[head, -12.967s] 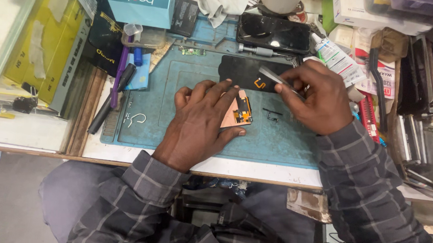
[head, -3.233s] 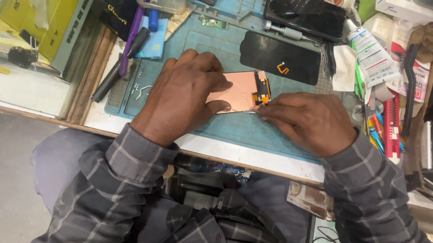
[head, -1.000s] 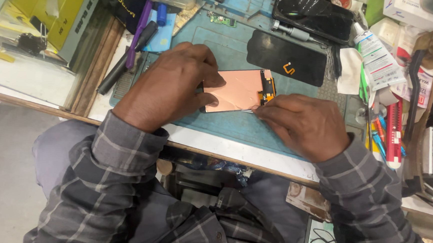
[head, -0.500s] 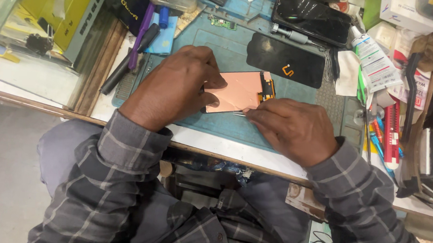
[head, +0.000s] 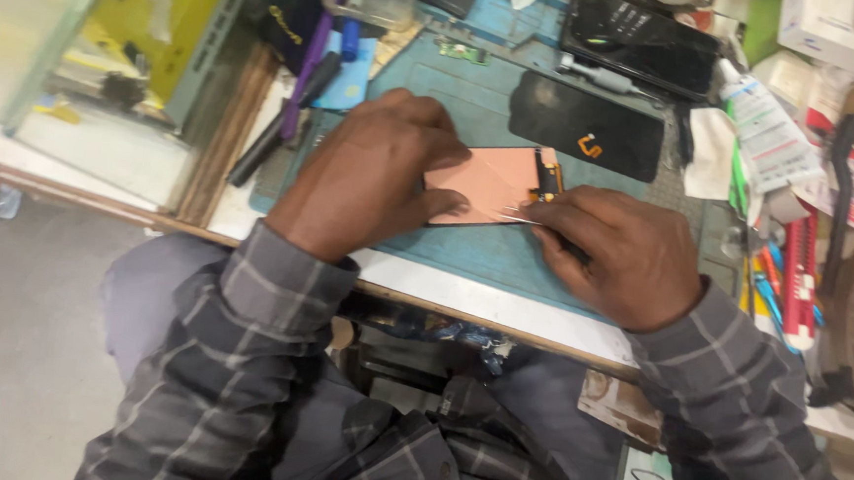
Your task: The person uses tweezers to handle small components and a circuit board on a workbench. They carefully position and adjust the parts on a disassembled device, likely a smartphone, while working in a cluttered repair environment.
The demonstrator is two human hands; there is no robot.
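- Copper-backed phone display panel (head: pixel 495 180): lies flat, copper side up, on the teal work mat (head: pixel 475 95), towards the mat's front edge, roughly mid-width. A dark connector strip with an orange flex runs along its right end.
- Teal work mat: sits on the white counter (head: pixel 463 297), whose front edge runs close below both hands.
- Left hand (head: pixel 372 172): palm down, fingers spread flat across the panel's left part, pressing it onto the mat; not curled around anything.
- Right hand (head: pixel 619 257): on the mat at the panel's front right corner, fingertips pinched at that corner. A thin pale sliver shows at the fingertips; what it is cannot be told.
- Black phone screen (head: pixel 587 126): face-down slab with a small orange flex, on the mat just behind the panel, apart from it.
- Dark phone (head: pixel 641 50): further back, at the mat's rear right corner.
- White glue tube (head: pixel 764 137): lies tilted beyond the mat's right edge, beside red-and-blue tools (head: pixel 790 282).
- Black pen-like tool (head: pixel 281 122) and purple one (head: pixel 306 70): along the mat's left edge.
- Small green circuit board (head: pixel 461 50): near the mat's rear edge.
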